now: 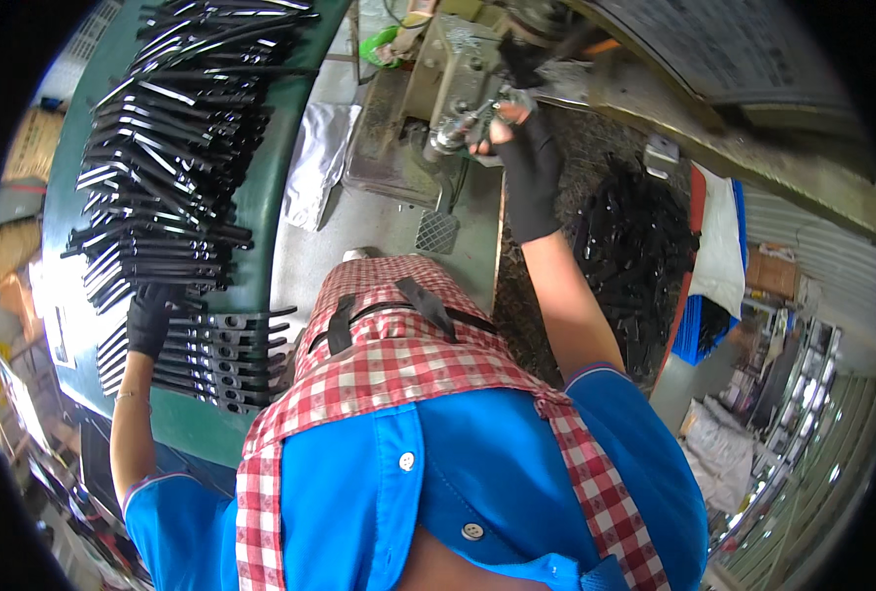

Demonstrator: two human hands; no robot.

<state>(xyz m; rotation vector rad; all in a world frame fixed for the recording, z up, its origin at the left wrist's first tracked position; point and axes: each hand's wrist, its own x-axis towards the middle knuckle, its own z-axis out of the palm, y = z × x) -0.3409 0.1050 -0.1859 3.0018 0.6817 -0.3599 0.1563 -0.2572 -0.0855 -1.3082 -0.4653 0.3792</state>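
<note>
My left hand [152,320], in a black glove, reaches onto the green table. It touches a long pile of glossy black metal strips [177,167]; its dark fingers blend into them. Just nearer to me, flat black bars with round holes [231,360] lie side by side. My right hand [529,167], in a black glove with bare fingertips, is raised to the head of a metal press [453,94]. Its fingers are curled close beside the shiny cylindrical tooling [450,136]. What they hold, if anything, is too small to make out.
A textured foot pedal [436,232] sits below the press. Right of it lies a large heap of black parts [630,256], beside a blue-edged white sack [712,236]. A silvery plastic bag [318,163] lies between the green table [285,187] and the press.
</note>
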